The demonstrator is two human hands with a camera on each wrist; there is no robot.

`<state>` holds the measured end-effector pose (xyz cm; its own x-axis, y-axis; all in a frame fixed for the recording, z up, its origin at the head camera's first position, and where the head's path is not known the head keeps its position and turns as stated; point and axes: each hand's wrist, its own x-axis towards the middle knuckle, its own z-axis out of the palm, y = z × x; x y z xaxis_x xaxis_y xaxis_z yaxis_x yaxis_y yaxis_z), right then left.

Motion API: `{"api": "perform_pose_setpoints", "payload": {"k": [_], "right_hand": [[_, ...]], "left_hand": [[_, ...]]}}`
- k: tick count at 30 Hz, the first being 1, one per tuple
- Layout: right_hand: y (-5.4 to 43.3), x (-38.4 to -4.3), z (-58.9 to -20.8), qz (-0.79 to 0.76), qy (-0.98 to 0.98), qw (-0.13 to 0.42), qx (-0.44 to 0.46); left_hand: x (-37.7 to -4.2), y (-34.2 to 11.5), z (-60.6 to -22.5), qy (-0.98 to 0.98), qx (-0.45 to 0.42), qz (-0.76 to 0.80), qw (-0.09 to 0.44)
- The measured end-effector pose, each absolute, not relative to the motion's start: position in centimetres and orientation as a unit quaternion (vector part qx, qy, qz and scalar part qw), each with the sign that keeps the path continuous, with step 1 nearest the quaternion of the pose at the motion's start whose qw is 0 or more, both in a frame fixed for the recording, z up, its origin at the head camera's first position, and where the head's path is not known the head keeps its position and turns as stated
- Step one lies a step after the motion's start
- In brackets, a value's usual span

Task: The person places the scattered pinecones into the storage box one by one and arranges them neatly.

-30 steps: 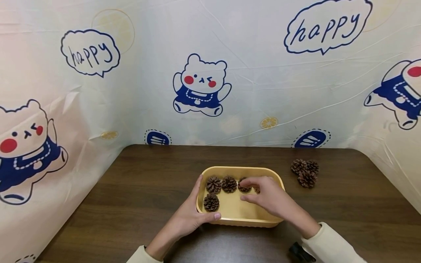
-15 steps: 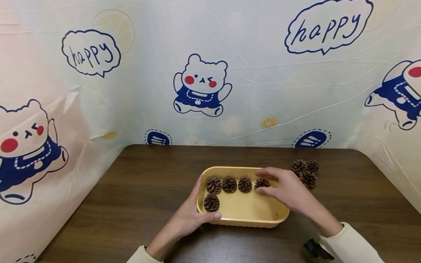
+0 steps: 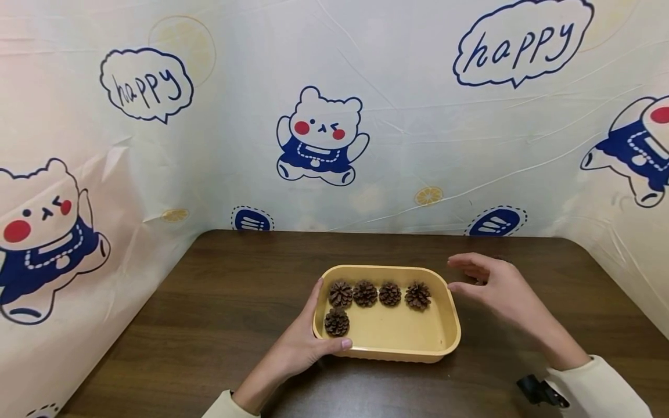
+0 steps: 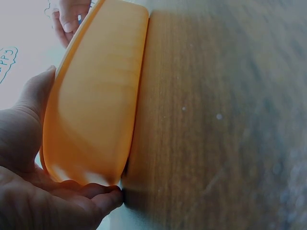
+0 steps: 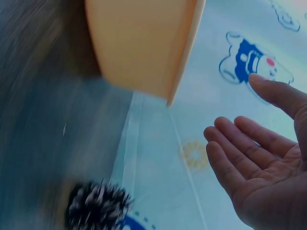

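Observation:
A yellow plastic box point(image 3: 397, 342) stands on the table, gripped at its left end by my left hand point(image 3: 300, 345), thumb on the front rim. In the left wrist view, the fingers point(image 4: 103, 199) wrap round the box's end. Several brown pine cones point(image 3: 364, 294) form a row along its back wall, and one more pine cone point(image 3: 337, 322) sits in front at the left. Right of the box, my right hand point(image 3: 504, 290) hovers with relaxed fingers and holds nothing. It mostly hides the loose pine cones behind it; one pine cone point(image 5: 98, 206) shows in the right wrist view.
The dark wooden table point(image 3: 235, 278) ends at a pale printed cloth point(image 3: 387, 145) that rises behind it and along both sides. A small black object point(image 3: 540, 390) is by my right sleeve.
My right hand has let go of the pine cone at the right end of the back row and moved out of the box, to the right. My left hand stays on the box.

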<state>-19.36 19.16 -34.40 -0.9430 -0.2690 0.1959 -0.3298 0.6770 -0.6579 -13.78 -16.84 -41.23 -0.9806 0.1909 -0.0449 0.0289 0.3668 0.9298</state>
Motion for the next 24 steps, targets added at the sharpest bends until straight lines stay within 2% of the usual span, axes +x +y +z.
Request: {"api": "perform_pose_setpoints", "payload": {"k": [14,24], "right_hand": [[23.8,-21.1,-35.6,0.329,-0.936,0.061,0.110],[25.3,-21.7,-36.7,0.334,-0.937,0.063,0.082]], "left_hand": [[-13.8,-16.9,-41.5,0.821,0.068,0.561,0.077],[-13.8,-16.9,-41.4,0.822,0.071,0.560,0.073]]}}
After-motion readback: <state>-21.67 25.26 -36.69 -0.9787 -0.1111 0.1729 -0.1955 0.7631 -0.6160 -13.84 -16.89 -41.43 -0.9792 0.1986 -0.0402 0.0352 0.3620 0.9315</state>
